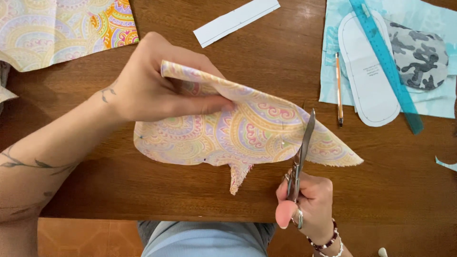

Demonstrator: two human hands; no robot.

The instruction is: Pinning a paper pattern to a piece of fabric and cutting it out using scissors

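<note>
Scissors (301, 157) bite into the right side of the paisley fabric piece (228, 135), which lies mid-way across the wooden table (143, 190); the right hand (307, 204) has its fingers closed through the handles. Left of the scissors, the left hand (152, 83) pinches the fabric's folded upper edge. The cloth looks light, soft and floppy, so holding it taut near the cut seems wise

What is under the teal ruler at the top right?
The teal ruler lies across a white sole-shaped paper pattern and the edge of a camouflage fabric piece, all on light blue fabric. Whatever lies beneath those layers is covered.
</note>
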